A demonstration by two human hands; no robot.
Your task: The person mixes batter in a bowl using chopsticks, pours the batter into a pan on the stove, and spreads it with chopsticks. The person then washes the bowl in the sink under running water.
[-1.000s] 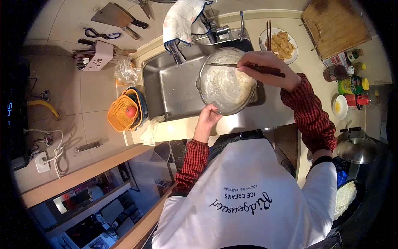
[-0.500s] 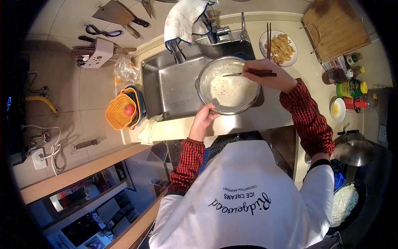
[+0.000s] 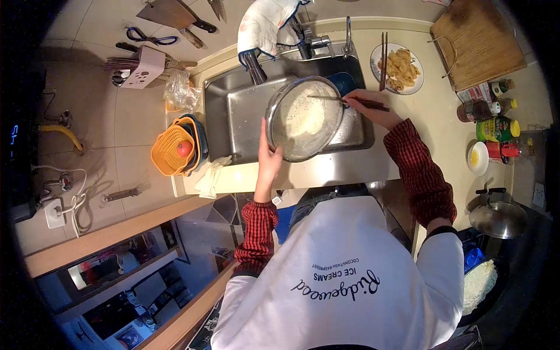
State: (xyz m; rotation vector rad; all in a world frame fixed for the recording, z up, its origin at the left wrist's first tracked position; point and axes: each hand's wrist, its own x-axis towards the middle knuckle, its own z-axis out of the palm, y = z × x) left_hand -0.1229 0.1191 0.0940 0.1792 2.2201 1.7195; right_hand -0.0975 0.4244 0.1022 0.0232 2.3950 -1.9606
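Note:
A metal mixing bowl (image 3: 279, 116) is held tilted over the front of the sink. Pale, speckled batter (image 3: 306, 114) lies inside it. My left hand (image 3: 268, 156) grips the bowl by its left side, thumb and fingers against the wall. My right hand (image 3: 376, 109) is closed around dark-handled chopsticks (image 3: 326, 97), whose thin tips reach into the batter from the right. Part of the blue thing (image 3: 344, 83) in the sink is hidden behind the bowl.
The steel sink (image 3: 245, 134) lies beneath. A plate of fried food (image 3: 402, 69) with chopsticks across it stands at the back right. Bottles (image 3: 494, 129) and a lidded pan (image 3: 497, 219) line the right. An orange basket (image 3: 169, 153) is left; a frying pan (image 3: 479, 286) is lower right.
The bowl has moved left and tilted more, and its batter has shifted. My left hand has slid up its left side. My right hand has drawn slightly lower with the chopsticks.

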